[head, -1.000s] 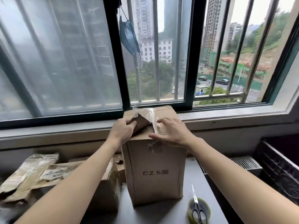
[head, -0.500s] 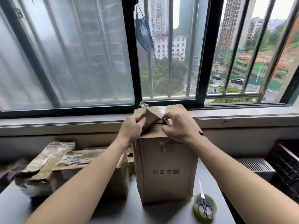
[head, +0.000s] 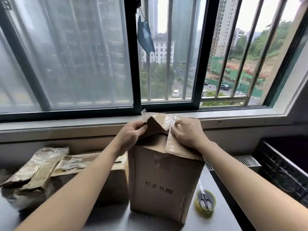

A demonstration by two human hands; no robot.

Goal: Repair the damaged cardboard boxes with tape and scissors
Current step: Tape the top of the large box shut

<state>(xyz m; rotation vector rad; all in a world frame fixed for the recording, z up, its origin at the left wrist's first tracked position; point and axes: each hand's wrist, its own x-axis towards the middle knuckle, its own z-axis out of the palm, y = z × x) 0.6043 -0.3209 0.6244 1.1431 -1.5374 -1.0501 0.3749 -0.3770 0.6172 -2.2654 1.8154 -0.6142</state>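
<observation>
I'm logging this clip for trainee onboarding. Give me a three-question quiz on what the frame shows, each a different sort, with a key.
1. True or false: the scissors lie on top of the tape roll.
2. Which hand pinches the raised torn flap of the upright box? A) left hand B) right hand C) neither
3. Fill in: a blue ____ hangs from the window frame.

Key: 1 true; 2 A, while the right hand's fingers hold the taped flap beside it; 3 face mask.
</observation>
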